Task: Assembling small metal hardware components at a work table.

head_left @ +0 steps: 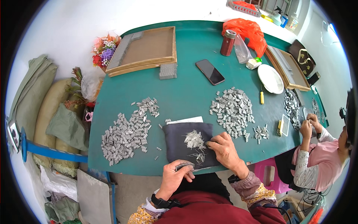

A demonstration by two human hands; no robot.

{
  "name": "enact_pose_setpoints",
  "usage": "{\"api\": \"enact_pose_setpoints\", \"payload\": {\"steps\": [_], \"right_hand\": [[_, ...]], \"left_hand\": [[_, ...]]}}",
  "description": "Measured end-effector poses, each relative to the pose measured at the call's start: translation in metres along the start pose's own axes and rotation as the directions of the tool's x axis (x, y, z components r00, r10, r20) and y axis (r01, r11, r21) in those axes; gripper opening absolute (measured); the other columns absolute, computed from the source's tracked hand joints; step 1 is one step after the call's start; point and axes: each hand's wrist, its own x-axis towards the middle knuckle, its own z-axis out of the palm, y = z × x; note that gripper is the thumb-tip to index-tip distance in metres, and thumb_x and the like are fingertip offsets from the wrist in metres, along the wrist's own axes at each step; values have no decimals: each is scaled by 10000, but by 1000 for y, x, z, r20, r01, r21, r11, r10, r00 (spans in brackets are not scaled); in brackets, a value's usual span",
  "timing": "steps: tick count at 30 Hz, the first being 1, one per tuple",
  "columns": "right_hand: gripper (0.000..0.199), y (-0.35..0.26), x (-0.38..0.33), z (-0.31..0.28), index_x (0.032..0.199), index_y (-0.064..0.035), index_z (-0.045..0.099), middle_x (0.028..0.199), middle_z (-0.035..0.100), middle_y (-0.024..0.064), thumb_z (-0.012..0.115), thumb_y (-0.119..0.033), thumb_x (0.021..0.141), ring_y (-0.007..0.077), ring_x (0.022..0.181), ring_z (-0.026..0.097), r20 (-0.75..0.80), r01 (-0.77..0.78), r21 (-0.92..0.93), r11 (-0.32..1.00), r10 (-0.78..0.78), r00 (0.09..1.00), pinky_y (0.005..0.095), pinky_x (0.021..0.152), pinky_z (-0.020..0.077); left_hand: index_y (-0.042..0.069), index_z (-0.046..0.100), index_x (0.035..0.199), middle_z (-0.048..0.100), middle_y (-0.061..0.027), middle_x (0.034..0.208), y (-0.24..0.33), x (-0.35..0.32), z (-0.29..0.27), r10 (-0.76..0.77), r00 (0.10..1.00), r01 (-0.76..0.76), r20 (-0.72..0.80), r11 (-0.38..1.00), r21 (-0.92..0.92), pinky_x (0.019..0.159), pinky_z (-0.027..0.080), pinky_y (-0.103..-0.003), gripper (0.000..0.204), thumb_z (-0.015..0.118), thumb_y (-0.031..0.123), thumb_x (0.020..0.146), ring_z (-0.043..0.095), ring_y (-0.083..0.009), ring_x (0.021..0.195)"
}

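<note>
At the table's front edge my left hand (175,179) is closed, with a small grey metal piece (184,165) gripped between thumb and fingers. My right hand (225,151) rests over the right side of a dark cloth (175,140), fingers pinched together; whatever is in them is hidden. Thin silvery pins (194,139) lie on the cloth beside these fingertips, with a smaller loose cluster of pins (199,157) nearer to me. A heap of zigzag grey metal pieces (125,140) spreads left of the cloth, and another heap of such pieces (233,112) lies to its right.
Behind are a wooden tray (149,46) partly lined with grey pieces, a phone (210,72), a red flask (228,43) and a white plate (270,79). A yellow-handled screwdriver (262,98) lies nearby. Another person (317,156) works at the right end of the green table (179,100).
</note>
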Motion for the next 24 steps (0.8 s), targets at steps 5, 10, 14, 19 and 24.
{"api": "enact_pose_setpoints", "payload": {"steps": [5, 10, 14, 19, 24], "right_hand": [[218, -2, 11, 0, 947, -39, 693, 926, 632, 71, 692, 31, 741, 276, 881, 545, 21, 50, -4, 999, -50, 999, 392, 804, 443], [161, -15, 9, 10, 927, -20, 625, 903, 592, 92, 657, 25, 776, 297, 872, 520, -37, -23, 41, 999, 24, 999, 397, 801, 426], [138, -40, 6, 3, 909, -9, 561, 875, 567, 134, 633, 38, 801, 335, 828, 514, -14, -34, 210, 977, 38, 999, 419, 773, 431], [149, -56, 1, 0, 924, 0, 539, 856, 545, 146, 624, 38, 808, 347, 799, 504, 44, -3, 326, 945, -12, 999, 432, 747, 429], [155, -60, 0, 1, 930, -4, 549, 863, 565, 141, 612, 52, 800, 338, 802, 523, 58, 3, 321, 947, -22, 998, 427, 746, 435]], "left_hand": [[-96, 674, 972, 698, -153, 814, 1, -3, -3, 8, 1000, -8, -2, 1000, -13, 528, 575, -276, 105, 655, -10, 914, 695, -209, 649], [-83, 675, 977, 700, -138, 816, -1, -3, 0, 8, 1000, -9, 18, 997, 78, 537, 575, -268, 103, 654, 0, 921, 695, -189, 658], [-72, 677, 973, 696, -112, 773, -3, -3, 1, 74, 997, -72, -3, 981, 180, 533, 566, -257, 95, 647, 8, 930, 687, -159, 640], [-60, 683, 962, 684, -98, 723, -6, -2, 4, 131, 991, -116, -27, 946, 302, 517, 545, -245, 77, 640, -4, 929, 673, -134, 606], [-52, 687, 939, 682, -90, 743, -6, -3, 7, 211, 977, -189, -12, 896, 401, 499, 531, -240, 55, 641, -47, 909, 661, -121, 593]]}}
